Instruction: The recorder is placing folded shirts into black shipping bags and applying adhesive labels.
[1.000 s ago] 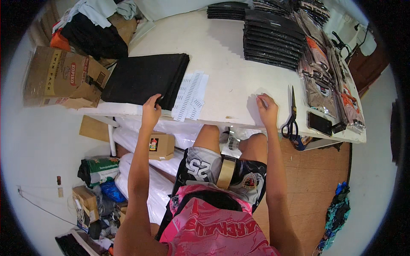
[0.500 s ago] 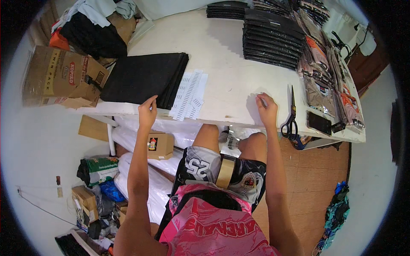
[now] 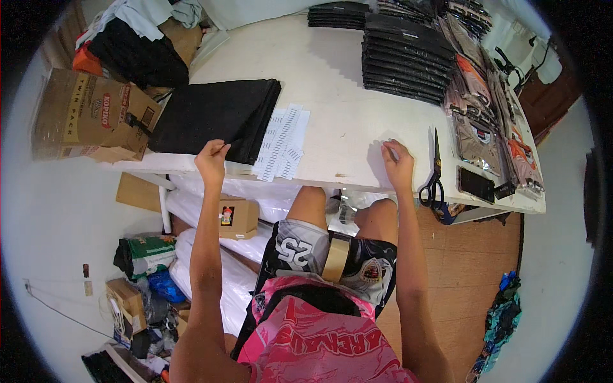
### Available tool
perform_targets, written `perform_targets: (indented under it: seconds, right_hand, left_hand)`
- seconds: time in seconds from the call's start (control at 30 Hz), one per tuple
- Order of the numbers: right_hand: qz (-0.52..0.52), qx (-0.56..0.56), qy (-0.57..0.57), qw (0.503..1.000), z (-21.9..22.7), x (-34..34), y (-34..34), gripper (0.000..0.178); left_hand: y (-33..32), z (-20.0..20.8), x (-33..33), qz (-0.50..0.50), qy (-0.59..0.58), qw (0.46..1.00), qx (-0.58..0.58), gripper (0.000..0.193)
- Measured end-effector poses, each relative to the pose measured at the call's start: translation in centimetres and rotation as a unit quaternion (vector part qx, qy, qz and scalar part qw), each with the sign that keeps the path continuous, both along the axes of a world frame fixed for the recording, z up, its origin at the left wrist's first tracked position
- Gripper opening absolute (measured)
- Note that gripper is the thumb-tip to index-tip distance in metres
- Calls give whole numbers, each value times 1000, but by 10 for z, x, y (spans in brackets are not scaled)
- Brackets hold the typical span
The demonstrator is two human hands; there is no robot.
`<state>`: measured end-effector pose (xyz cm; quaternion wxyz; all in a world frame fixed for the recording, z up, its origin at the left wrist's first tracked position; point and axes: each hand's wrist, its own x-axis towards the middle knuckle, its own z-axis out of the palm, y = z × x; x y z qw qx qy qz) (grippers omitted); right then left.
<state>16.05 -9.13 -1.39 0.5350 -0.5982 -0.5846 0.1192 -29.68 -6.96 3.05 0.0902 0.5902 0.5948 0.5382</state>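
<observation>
At the left of the table, my left hand (image 3: pixel 211 158) pinches the near right corner of the top black sheet (image 3: pixel 198 112). That corner is lifted slightly off a flat stack of black sheets (image 3: pixel 258 137), which look like cloth. Beside the stack lie strips of white paper labels (image 3: pixel 284 140) with dark printed rows, partly overlapping. My right hand (image 3: pixel 399 162) rests near the table's front edge, fingers curled in with nothing visible in them. To the right of it lies a pair of black-handled scissors (image 3: pixel 434 175), blades pointing away from me.
Black packets (image 3: pixel 406 60) stand stacked at the far right of the white table (image 3: pixel 338 134), beside clear-bagged garments (image 3: pixel 474 143). A phone (image 3: pixel 476 184) lies near the right edge. An opened cardboard box (image 3: pixel 96 115) sits left of the black stack. Plastic-wrapped rolls (image 3: pixel 214 281) lie below.
My left hand has shifted slightly left and drawn up the corner of the top black sheet. My right hand has stayed in place.
</observation>
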Motion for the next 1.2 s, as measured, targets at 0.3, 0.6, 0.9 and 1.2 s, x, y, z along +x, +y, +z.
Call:
perform_targets:
  seconds: [0.3,0.6,0.9,1.2]
  right_hand:
    - [13,14,-11,1000,-1,2,0,15]
    - [19,11,-15,1000,4,-1,-3,14]
    - [11,5,-20,1000,2,1,-2,13]
    - [-10,8,-26,1000,-3,12,-7,11]
  left_hand:
    - [9,13,-24,-52,-252,954,-155,11]
    - [6,18,-30,-67,-197,973,-96,10]
    - [35,60,47,-142,5,990,-15,9]
    - [154,111,258,-234,18,955,-182,12]
